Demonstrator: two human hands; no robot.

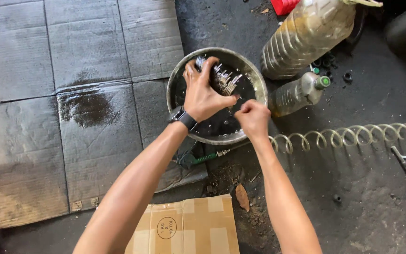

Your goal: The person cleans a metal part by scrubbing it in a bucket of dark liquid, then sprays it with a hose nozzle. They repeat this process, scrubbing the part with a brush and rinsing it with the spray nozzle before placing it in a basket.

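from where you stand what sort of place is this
Probably a repair workshop floor, likely for vehicles. The left hand holds a toothed metal part over a metal basin of dark liquid, a coiled air hose crosses the oil-stained concrete floor, and flattened cardboard serves as matting.

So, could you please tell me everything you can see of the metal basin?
The metal basin is round, shallow and grey, with a worn rim. It sits on the dark floor at the edge of flattened cardboard and holds dark liquid. The left hand grips a ridged metal part over it; the right hand is closed at its near rim.
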